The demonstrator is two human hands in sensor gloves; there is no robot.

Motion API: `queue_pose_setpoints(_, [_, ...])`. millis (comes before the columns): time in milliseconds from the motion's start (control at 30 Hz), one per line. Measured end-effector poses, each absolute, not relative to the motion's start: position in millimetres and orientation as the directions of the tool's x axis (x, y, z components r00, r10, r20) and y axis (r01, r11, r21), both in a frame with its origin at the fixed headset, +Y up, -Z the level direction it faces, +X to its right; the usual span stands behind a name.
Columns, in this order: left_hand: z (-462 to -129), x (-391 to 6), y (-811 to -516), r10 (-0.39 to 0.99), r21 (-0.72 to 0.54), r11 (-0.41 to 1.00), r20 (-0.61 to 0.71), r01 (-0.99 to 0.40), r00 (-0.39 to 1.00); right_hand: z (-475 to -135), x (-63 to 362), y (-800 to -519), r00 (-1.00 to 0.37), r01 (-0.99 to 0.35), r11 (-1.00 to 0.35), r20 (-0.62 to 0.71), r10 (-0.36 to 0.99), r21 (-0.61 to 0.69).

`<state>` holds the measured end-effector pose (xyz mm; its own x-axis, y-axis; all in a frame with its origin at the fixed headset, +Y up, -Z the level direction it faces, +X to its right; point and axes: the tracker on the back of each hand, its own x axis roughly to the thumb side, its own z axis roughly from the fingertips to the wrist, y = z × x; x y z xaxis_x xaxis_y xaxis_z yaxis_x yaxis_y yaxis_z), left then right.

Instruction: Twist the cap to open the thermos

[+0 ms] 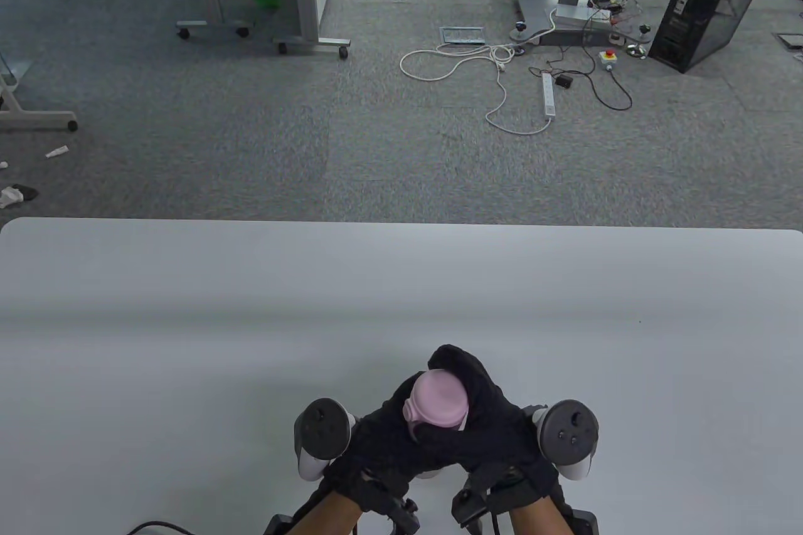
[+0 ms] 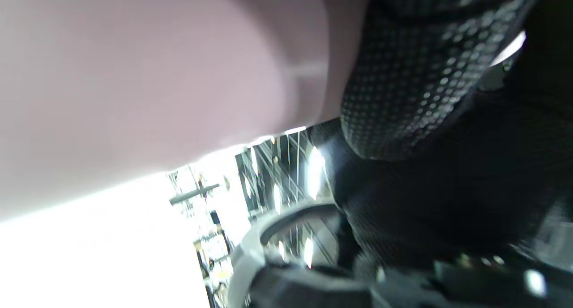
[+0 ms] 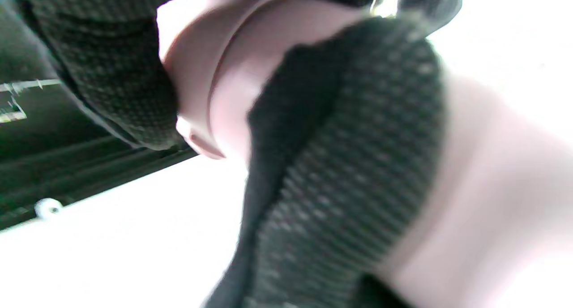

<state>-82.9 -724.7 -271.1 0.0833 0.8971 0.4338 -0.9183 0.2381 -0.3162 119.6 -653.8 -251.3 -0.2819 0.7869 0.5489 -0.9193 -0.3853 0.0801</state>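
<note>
Pink thermos (image 1: 433, 428) stands upright nr the front edge of the table (image 1: 188, 309), abt mid-width, long axis vertical, w/ both gloved hands wrapped on it. Pink cap (image 1: 437, 403) faces up toward the table view. Right hand (image 1: 489, 428) sits higher: its fingers (image 1: 461, 365) curl over the far side and right rim of the cap, thumb crossing the near side, so it grips the cap itself. Left hand (image 1: 382, 441) is lower and left, closed around the body under the cap; the right wrist view shows a dotted glove finger (image 3: 349, 164) lying across the pink body below the cap seam (image 3: 224, 66), and the left wrist view shows the body (image 2: 134, 84) filling the frame w/ a fingertip (image 2: 403, 75) pressed on it. So the twist axis runs straight up thru both grips; right hand is the nearer one to the cap, left looks set to brace. Seam looks tight all round what's visible, so cap prob not yet loosened; threads hidden. Nothing else on the table nr the hands; trackers (image 1: 568, 428) each side sit clear of each other, though wrists are close together, which may limit twist range per turn.
</note>
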Motion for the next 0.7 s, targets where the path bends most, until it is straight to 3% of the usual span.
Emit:
queue_pose_setpoints(67, [-270.7,-86.4,-724.8,0.903,-0.278,0.225,0.419,-0.934,0.093,-242.6,113.4,-649.8,-0.395,-0.899,-0.435,0.518,0.759,-0.047])
queue_pose_setpoints(200, [-267.6,-86.8,-722.6,0.878,-0.22,0.292,0.447,-0.931,0.17,-232.5,95.9,-650.6,-0.499,-0.854,-0.499,0.506,0.703,-0.147])
queue_pose_setpoints(367, [-268.0,-87.0,-723.3,0.87,-0.241,0.324,0.456,-0.915,0.188,-236.1,102.9,-652.2,-0.482,-0.867,-0.469,0.516,0.708,-0.168])
queue_pose_setpoints(433, [-270.3,-87.3,-722.1,0.881,-0.297,0.294,0.453,-0.909,0.137,-240.6,109.3,-650.6,-0.441,-0.885,-0.445,0.549,0.71,-0.135])
queue_pose_setpoints(567, [-274.8,-85.3,-721.0,0.903,-0.448,0.242,0.429,-0.86,0.031,-253.7,119.8,-652.9,-0.238,-0.934,-0.348,0.591,0.771,0.078])
queue_pose_setpoints(700, [-274.0,-84.4,-720.3,0.892,-0.412,0.282,0.446,-0.866,0.078,-260.3,125.9,-658.1,-0.129,-0.928,-0.29,0.529,0.839,0.233])
